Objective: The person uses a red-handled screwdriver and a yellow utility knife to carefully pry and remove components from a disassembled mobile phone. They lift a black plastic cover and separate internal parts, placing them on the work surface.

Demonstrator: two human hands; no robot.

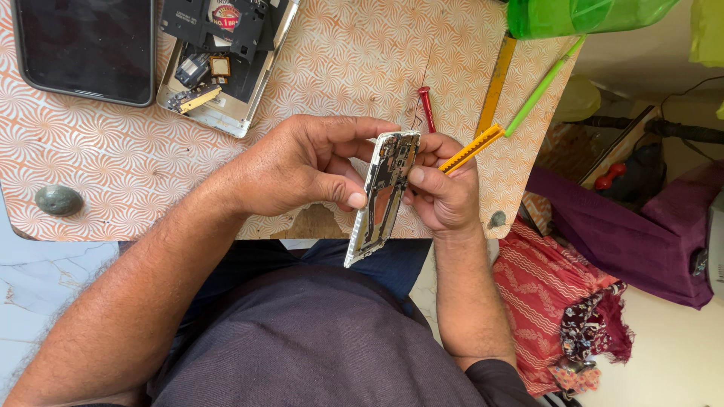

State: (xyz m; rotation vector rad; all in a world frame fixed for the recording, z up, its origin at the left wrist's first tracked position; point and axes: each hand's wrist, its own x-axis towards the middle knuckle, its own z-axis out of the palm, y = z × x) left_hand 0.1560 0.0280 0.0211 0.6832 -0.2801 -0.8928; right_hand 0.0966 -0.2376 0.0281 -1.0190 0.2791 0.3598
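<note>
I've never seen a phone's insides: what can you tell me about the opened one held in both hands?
The opened phone is a slim pale frame, back cover off, showing dark circuit parts and an orange-brown patch. It stands on edge, tilted, over the table's near edge. The left hand and right hand pinch its sides.

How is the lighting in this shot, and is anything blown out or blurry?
Head view: soft daylight, sharp on the left hand, right hand and opened phone frame; floor at lower right washed out; green plastic bag glows brightly; slight wide-angle bending at edges.
</note>
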